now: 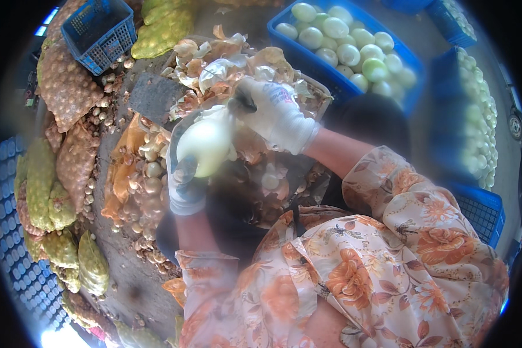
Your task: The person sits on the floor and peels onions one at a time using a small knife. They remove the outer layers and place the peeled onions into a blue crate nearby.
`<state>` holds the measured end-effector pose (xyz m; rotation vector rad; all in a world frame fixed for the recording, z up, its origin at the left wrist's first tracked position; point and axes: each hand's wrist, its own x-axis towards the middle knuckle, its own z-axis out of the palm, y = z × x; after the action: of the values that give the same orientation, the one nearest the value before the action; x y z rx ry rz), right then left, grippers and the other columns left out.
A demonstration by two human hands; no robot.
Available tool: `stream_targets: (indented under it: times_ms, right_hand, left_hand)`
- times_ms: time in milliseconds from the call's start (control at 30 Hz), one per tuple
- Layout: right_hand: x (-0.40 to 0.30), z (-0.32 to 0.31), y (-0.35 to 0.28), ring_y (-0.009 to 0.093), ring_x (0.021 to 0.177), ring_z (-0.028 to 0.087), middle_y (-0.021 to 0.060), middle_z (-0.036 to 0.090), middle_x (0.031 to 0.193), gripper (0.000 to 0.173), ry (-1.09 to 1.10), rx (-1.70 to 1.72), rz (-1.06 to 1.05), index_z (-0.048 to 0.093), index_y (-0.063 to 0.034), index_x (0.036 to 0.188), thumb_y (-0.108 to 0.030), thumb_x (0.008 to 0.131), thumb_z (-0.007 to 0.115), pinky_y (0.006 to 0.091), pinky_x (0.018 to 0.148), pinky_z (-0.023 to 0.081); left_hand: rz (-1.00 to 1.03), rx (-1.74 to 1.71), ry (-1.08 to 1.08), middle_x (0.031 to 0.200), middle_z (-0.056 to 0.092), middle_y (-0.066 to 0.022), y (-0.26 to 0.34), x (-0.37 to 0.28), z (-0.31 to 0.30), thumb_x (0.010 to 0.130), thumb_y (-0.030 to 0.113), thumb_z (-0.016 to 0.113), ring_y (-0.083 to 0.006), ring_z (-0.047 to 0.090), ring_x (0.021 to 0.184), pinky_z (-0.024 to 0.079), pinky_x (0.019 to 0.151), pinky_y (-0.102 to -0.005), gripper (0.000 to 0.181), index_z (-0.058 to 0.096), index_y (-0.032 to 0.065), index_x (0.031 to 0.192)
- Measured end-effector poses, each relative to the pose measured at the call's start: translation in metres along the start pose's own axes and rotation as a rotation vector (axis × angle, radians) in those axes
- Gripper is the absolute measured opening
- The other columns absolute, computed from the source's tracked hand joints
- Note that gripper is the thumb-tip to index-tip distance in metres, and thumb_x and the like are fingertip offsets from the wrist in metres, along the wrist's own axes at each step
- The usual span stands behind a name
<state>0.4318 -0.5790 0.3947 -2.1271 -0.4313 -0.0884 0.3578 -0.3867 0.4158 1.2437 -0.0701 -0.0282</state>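
Observation:
My left hand, in a white and grey work glove, is closed around a pale peeled onion. My right hand, in a white glove with printing on its back, touches the upper right side of that onion, with curled fingers whose tips are dark. Whether it also grips a small tool or a piece of skin cannot be told. Loose onion skins are heaped just beyond both hands. A whitish onion or skin lies on the heap. More skins lie below, between my knees.
A blue plastic crate of peeled onions stands at the upper right, with more onion crates beyond. An orange mesh sack of unpeeled onions lies at left. Full mesh sacks and a blue crate stand farther left.

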Motion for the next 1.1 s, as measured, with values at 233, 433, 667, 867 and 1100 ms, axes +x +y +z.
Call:
stream_targets:
  times_ms: [233,433,667,867,1100]
  right_hand:
    - [0.009,-0.021,-0.007,0.014,0.068,0.069,0.0071,0.068,0.082,0.035,-0.412,0.974,0.437,0.066,0.0023,0.111,-0.028,0.093,0.07,0.0307,0.058,0.055]
    - [0.007,-0.017,-0.02,0.009,0.057,0.061,0.0035,0.066,0.077,0.027,-0.37,0.738,0.321,0.066,-0.0004,0.101,-0.026,0.093,0.07,0.0246,0.051,0.049]
    - [0.001,-0.03,-0.025,0.013,0.054,0.059,0.0052,0.063,0.072,0.023,-0.307,1.13,0.441,0.063,0.0011,0.097,-0.021,0.093,0.068,0.0268,0.049,0.047]
    - [0.001,-0.036,-0.021,0.01,0.055,0.05,0.0001,0.057,0.07,0.02,-0.174,1.307,0.518,0.062,-0.0051,0.105,-0.022,0.095,0.063,0.0258,0.049,0.038]
    - [0.014,-0.034,0.009,0.019,0.081,0.067,0.0111,0.069,0.091,0.026,0.026,0.188,0.032,0.065,-0.0059,0.112,-0.022,0.092,0.068,0.0331,0.074,0.053]
  left_hand:
    - [-0.016,-0.175,-0.102,0.145,0.048,-0.0211,-0.004,-0.004,-0.018,0.087,0.06,0.064,-0.0342,0.052,0.129,0.04,0.113,-0.0476,0.093,0.038,-0.0058,0.147]
    - [-0.18,-0.29,-0.062,0.141,0.053,-0.0151,-0.015,-0.002,-0.025,0.095,0.054,0.059,-0.0293,0.051,0.131,0.042,0.11,-0.0463,0.073,0.045,0.0003,0.144]
    - [-0.045,-0.121,-0.107,0.142,0.052,-0.0174,-0.014,0.003,-0.011,0.094,0.049,0.06,-0.0306,0.049,0.133,0.041,0.111,-0.0463,0.073,0.044,-0.0016,0.144]
    - [0.065,-0.324,0.13,0.14,0.053,-0.0198,-0.018,0.0,-0.019,0.089,0.063,0.058,-0.0357,0.053,0.129,0.053,0.096,-0.0461,0.086,0.044,-0.002,0.144]
    - [-0.035,-0.672,-0.035,0.134,0.055,-0.022,0.004,0.008,-0.031,0.087,0.071,0.056,-0.038,0.06,0.104,0.053,0.058,-0.0375,0.097,0.038,-0.0016,0.147]
